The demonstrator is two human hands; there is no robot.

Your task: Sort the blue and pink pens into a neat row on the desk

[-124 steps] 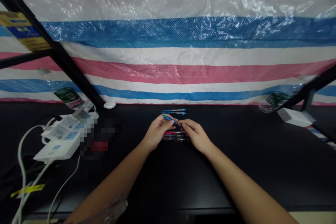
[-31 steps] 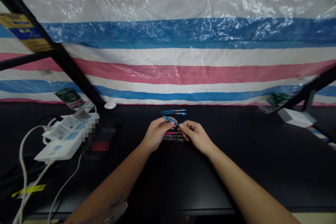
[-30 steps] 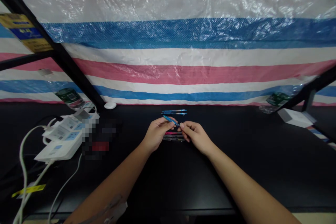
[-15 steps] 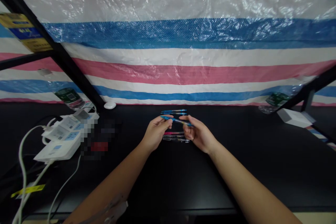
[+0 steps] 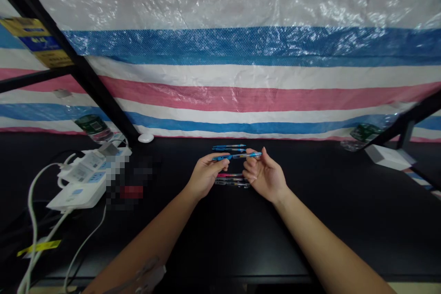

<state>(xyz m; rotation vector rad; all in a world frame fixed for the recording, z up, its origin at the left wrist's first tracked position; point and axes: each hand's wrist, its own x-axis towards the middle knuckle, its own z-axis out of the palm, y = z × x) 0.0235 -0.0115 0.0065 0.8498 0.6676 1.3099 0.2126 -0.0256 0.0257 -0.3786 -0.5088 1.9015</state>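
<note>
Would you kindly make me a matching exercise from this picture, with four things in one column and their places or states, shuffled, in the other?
Things
1. Left hand
2. Pink pen
3. Power strip
4. White box

Places or states
A. lying on the middle of the desk
B. on the right side, near the black frame
C. pinching a blue pen
D. on the left side, with plugs in it

Pairs: 1-C, 2-A, 3-D, 4-B
</note>
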